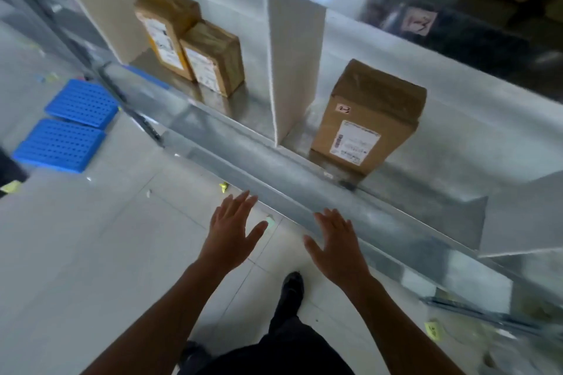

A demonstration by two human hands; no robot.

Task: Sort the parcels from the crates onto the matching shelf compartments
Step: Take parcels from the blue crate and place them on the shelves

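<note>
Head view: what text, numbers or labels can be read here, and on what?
"2-2", handwritten and slightly blurred: small tag on the right parcel.
Shipping label on that parcel: too blurred to read.
Labels on the back-left parcel and the front-left parcel: too blurred.
Pinkish sticker at upper right: unreadable.

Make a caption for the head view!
Open left hand and right hand hover before the shelf: two parcels left of the divider, one parcel right.
</note>
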